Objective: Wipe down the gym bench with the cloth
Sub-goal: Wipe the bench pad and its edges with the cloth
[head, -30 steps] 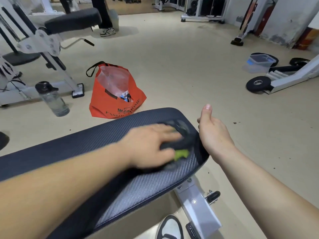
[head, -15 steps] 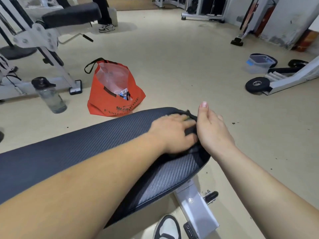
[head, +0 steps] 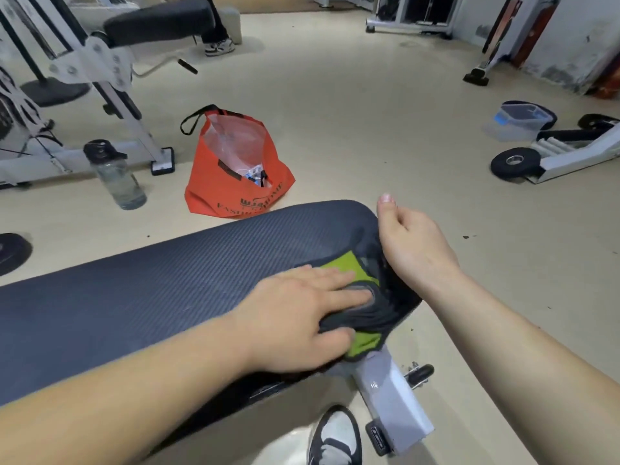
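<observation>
We count one bench [head: 167, 290], one cloth [head: 365, 307] and two hands, left [head: 298, 317] and right [head: 412, 246]. At eleven o'clock sit one bag [head: 231, 176] and one bottle [head: 115, 174]; at two o'clock, one tub [head: 518, 120] and one plate [head: 515, 162].

The only lettering stands on the orange bag [head: 231, 182], on the floor beyond the left hand [head: 295, 317] and the surface [head: 167, 280]: dark print in two lines, the lower starting "FASHI" (the rest is cut off by the surface's edge), the upper too blurred to read. Nothing else is legible.
</observation>
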Tool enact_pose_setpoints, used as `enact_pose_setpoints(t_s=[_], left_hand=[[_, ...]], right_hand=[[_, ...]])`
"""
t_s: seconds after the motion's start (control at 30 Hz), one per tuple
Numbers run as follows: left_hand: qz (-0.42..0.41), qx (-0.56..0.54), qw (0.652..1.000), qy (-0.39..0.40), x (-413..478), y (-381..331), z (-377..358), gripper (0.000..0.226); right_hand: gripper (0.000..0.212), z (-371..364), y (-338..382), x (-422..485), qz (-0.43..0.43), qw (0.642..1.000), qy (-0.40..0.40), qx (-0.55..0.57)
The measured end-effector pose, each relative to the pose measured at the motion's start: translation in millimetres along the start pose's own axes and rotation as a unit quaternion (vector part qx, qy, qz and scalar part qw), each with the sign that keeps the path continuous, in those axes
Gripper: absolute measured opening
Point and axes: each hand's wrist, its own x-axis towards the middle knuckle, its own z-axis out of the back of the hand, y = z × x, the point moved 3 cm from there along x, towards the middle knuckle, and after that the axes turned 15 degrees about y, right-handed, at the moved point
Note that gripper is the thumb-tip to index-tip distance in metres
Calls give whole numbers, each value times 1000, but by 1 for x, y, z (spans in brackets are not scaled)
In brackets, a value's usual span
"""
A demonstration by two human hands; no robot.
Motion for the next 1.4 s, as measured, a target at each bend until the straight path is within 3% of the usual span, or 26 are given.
enact_pose_setpoints(t_s=[0.17,0.27,0.4,0.5,0.57,0.73,0.8,0.93,1.07,1.13,1.27,1.4], left_hand=[[237,-88,967,-32,4,106,41,75],[287,-70,954,-55,5,99,28,72],[164,-31,984,-54,-33,20,-2,78],[74,-6,996,-44,-68,14,-4,61],[106,-13,993,-53,-78,42,5,60],[306,-53,948,-67,-91,95,4,83],[281,-3,958,-63,-95,68,-5,75],[144,77,985,-52,-114,19,-12,64],[157,113,978,-74,-134,44,-10,58],[195,103,973,-73,-141,57,-12,61],[184,65,973,-121,-142,45,-21,53],[120,9,988,-100,-155,31,-30,57]], right_hand=[[39,-16,7,1,36,998,47,-23],[35,-20,13,2,52,997,50,-22],[32,-29,30,0,81,994,60,-36],[31,-38,44,-2,116,989,79,-35],[30,-42,52,-6,136,985,100,-27],[19,-48,66,-21,195,966,166,-36],[22,-50,72,-23,212,958,186,-52],[24,-53,82,-29,242,948,196,-60],[24,-48,87,-35,268,939,215,-29],[39,-47,89,-42,288,921,261,-23],[89,-67,95,-65,297,849,405,-163],[96,-82,93,-69,292,812,443,-243]])
